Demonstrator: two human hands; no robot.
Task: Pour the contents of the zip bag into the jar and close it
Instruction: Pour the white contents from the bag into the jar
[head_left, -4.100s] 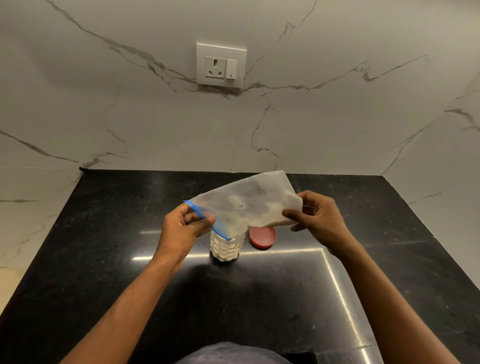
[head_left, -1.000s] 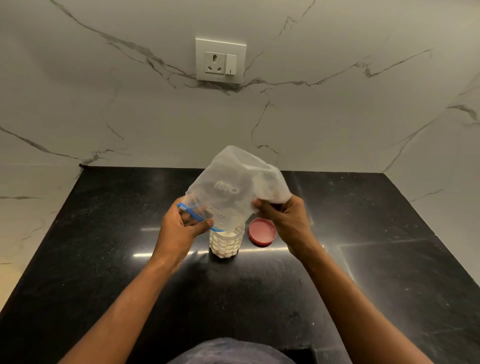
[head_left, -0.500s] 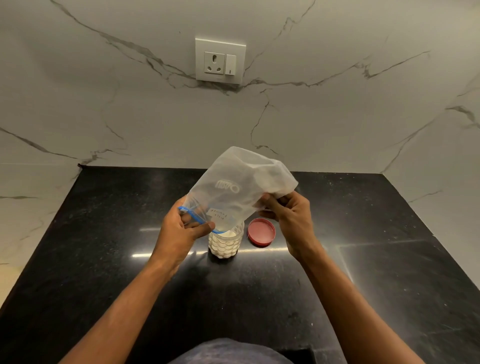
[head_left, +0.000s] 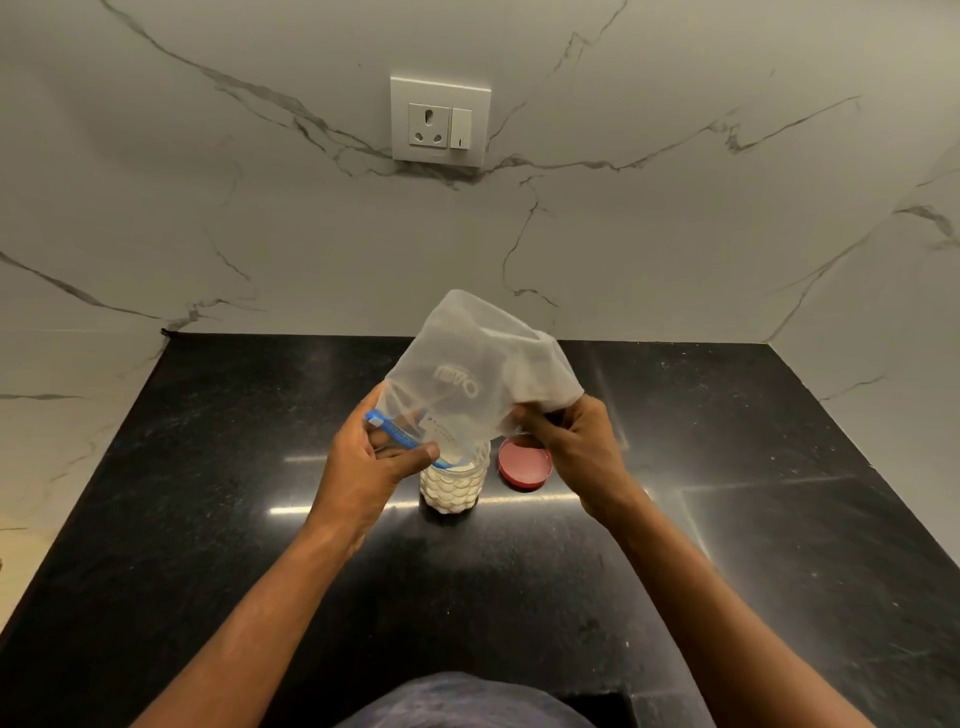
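Head view: a polished black stone counter (head_left: 208, 519), streaked with reflected light, runs far to a white marble wall (head_left: 208, 234) veined in grey, with a white socket plate (head_left: 440, 120) set high at its middle. The left hand (head_left: 363, 467) pinches the blue-zip mouth of the zip bag (head_left: 467, 374), which is tipped mouth-down over the open jar (head_left: 453, 488) of white contents. The red lid (head_left: 524, 470) lies just right of the jar (flat on the counter). The right hand (head_left: 576, 452) grips the bag's raised bottom. Pale printing on the bag is upside down and unreadable.
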